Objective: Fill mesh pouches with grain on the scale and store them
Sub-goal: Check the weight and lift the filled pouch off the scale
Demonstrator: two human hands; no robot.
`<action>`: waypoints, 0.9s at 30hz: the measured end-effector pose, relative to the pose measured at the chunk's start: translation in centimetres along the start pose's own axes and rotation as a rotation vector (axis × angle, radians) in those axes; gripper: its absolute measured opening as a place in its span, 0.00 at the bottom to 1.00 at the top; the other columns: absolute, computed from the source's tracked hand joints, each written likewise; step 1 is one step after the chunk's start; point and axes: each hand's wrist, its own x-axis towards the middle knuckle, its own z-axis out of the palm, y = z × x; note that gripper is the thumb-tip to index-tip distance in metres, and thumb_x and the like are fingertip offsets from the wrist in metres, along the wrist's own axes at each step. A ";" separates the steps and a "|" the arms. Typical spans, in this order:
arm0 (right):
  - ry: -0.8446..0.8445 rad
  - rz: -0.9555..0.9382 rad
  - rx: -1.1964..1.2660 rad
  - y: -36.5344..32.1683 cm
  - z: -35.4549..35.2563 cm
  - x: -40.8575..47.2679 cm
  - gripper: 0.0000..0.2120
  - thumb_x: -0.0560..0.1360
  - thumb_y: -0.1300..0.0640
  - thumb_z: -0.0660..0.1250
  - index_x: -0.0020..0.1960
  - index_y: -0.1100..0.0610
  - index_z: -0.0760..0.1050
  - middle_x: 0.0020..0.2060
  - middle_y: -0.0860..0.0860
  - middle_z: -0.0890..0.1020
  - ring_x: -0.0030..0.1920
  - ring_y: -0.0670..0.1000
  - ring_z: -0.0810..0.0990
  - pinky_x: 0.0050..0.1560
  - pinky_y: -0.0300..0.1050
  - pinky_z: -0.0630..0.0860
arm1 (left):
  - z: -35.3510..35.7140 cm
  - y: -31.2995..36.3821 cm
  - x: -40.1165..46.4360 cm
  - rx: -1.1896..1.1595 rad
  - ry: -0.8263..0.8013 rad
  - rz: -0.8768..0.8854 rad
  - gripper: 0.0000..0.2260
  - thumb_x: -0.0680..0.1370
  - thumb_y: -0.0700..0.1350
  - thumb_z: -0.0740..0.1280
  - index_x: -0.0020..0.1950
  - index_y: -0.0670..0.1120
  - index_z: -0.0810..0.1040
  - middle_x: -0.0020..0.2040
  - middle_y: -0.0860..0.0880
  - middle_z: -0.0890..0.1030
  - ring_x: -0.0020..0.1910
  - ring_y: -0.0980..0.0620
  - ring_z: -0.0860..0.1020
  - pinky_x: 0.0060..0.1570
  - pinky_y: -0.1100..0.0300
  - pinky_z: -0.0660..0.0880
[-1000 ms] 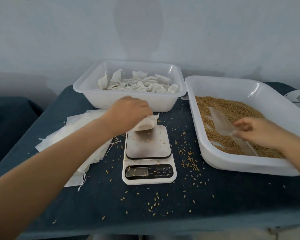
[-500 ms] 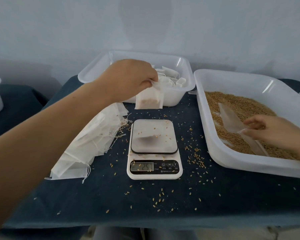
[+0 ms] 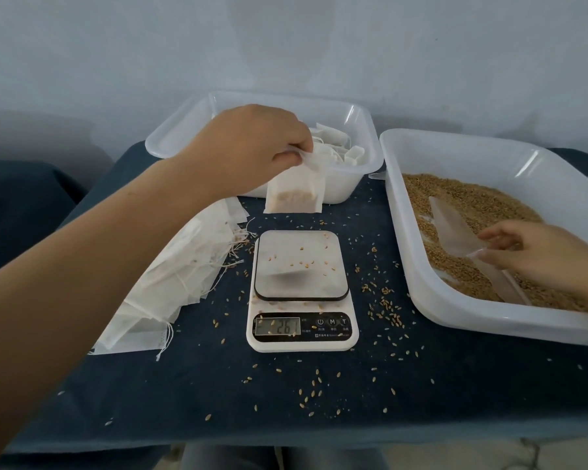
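- Left hand (image 3: 252,147): raised at 12 o'clock from the scale (image 3: 302,290); its fingers are curled and pinch the top edge of a filled mesh pouch (image 3: 296,188).
- Filled mesh pouch: hangs upright below the left hand, clear of the weighing platform, in front of the near wall of the storage tub (image 3: 360,137). Grain shows through its lower half.
- Storage tub: translucent, at 12 o'clock from the scale, containing more white pouches.
- Scale: white body with a steel platform, standing on the dark blue cloth (image 3: 218,395). Its platform carries only a few loose kernels. Display digits are lit; the exact reading cannot be told for certain.
- Right hand (image 3: 537,256): inside the grain tray (image 3: 489,325) at 3 o'clock from the scale. Its fingers are loosely extended and rest on the clear plastic scoop (image 3: 455,228); a firm grip cannot be told.
- Clear plastic scoop: lies on the grain (image 3: 472,201), blade pointing toward 11 o'clock.
- Empty pouches (image 3: 170,283): stacked flat at 9 o'clock from the scale, drawstrings trailing.
- Spilled kernels (image 3: 386,303): scattered on the cloth, densest between scale and grain tray.
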 end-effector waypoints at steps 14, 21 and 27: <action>0.140 -0.605 0.010 -18.6 -3.5 1.4 0.24 0.70 0.43 0.71 0.64 0.46 0.73 0.49 0.40 0.79 0.42 0.35 0.76 0.39 0.22 0.65 | 0.6 0.1 0.6 -0.206 0.040 -0.017 0.06 0.75 0.41 0.68 0.51 0.45 0.81 0.47 0.54 0.81 0.46 0.61 0.75 0.47 0.72 0.67; 0.007 -0.725 0.091 -21.8 -1.9 3.0 0.18 0.70 0.46 0.73 0.57 0.51 0.79 0.38 0.36 0.76 0.35 0.25 0.72 0.33 0.22 0.66 | 0.7 0.0 0.3 -0.381 0.103 -0.149 0.05 0.73 0.40 0.71 0.47 0.48 0.80 0.39 0.58 0.79 0.40 0.68 0.75 0.41 0.78 0.67; -0.011 -0.678 0.136 -22.6 -1.6 4.4 0.03 0.75 0.55 0.70 0.46 0.55 0.80 0.25 0.42 0.78 0.27 0.38 0.77 0.30 0.27 0.69 | 1.3 -0.5 -0.1 -0.467 0.161 -0.205 0.07 0.74 0.41 0.71 0.47 0.50 0.76 0.41 0.63 0.77 0.39 0.71 0.75 0.42 0.79 0.68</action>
